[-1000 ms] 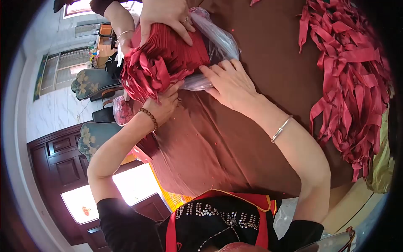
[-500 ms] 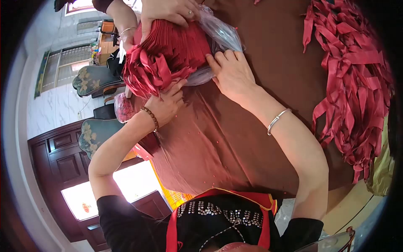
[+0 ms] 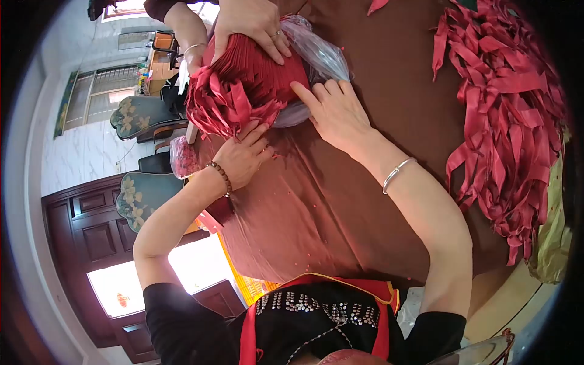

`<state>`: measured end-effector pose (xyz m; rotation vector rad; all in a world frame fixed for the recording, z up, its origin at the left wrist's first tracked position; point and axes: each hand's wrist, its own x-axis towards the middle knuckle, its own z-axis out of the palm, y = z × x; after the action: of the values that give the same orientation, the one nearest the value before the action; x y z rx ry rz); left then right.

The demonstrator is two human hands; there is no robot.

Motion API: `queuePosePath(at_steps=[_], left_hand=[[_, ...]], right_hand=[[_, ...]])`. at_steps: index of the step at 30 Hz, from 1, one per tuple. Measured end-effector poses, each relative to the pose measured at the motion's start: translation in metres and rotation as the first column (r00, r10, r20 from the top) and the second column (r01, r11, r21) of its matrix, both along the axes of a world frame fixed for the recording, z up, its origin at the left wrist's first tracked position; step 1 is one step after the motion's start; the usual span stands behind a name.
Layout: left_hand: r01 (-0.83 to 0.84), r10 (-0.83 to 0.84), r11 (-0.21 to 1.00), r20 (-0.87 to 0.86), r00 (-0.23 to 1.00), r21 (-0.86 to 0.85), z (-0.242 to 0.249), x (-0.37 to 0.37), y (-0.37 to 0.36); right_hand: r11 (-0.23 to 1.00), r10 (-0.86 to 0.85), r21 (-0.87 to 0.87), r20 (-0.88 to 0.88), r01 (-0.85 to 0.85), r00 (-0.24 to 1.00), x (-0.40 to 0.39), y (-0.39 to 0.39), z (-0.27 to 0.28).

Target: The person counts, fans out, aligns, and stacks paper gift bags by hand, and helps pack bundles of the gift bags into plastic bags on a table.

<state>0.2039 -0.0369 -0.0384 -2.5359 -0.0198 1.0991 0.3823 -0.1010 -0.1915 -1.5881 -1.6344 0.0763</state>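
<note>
A thick bundle of red layered fabric pieces (image 3: 261, 67) with loose ribbon ends lies at the table's far left, partly inside a clear plastic bag (image 3: 319, 45). My left hand (image 3: 244, 158) has its fingers stretched out against the ribbon ends at the near side. On the bundle's right side, my right hand (image 3: 340, 115) curls its fingers at the bag's edge while its extended index finger touches the red layers. Another person's hand (image 3: 252, 24) presses down on top of the bundle, and that person's other hand (image 3: 193, 58) is at its left edge.
A brown cloth covers the table (image 3: 365, 201). A large heap of red ribbons (image 3: 505, 121) lies along the right side, by a yellowish bag (image 3: 550, 237). Left of the table are upholstered chairs (image 3: 143, 198) and a bag of red material (image 3: 182, 157).
The bundle appears slightly lower and farther right in view. The other person's upper hand has slid further over the red layers. My right index finger now reaches onto the bundle's side.
</note>
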Motion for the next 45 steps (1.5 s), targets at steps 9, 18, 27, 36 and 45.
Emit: queuePosePath(at_steps=[9,18,27,36,45], left_hand=[[-0.022,0.023,0.999,0.032,0.999,-0.032,0.0,-0.003,-0.002],[-0.344,0.398,0.911,0.261,0.879,-0.228,0.003,0.016,-0.023],[-0.648,0.742,0.669,0.369,0.559,-0.365,0.003,0.027,-0.011],[-0.734,0.814,0.58,0.301,0.498,-0.353,0.013,0.033,-0.011],[-0.389,0.966,0.139,0.212,-0.15,-0.911,0.03,0.009,0.009]], right_hand=[[0.998,0.017,0.061,0.059,-0.02,0.998,-0.001,-0.001,0.001],[0.997,0.012,0.07,0.071,-0.017,0.997,0.0,-0.002,0.003],[0.997,0.027,0.074,0.047,-0.03,0.999,0.002,-0.002,0.004],[0.997,0.05,0.058,0.07,-0.054,0.996,0.004,-0.004,0.009],[0.997,0.051,0.057,0.115,-0.057,0.992,0.005,-0.004,0.01]])
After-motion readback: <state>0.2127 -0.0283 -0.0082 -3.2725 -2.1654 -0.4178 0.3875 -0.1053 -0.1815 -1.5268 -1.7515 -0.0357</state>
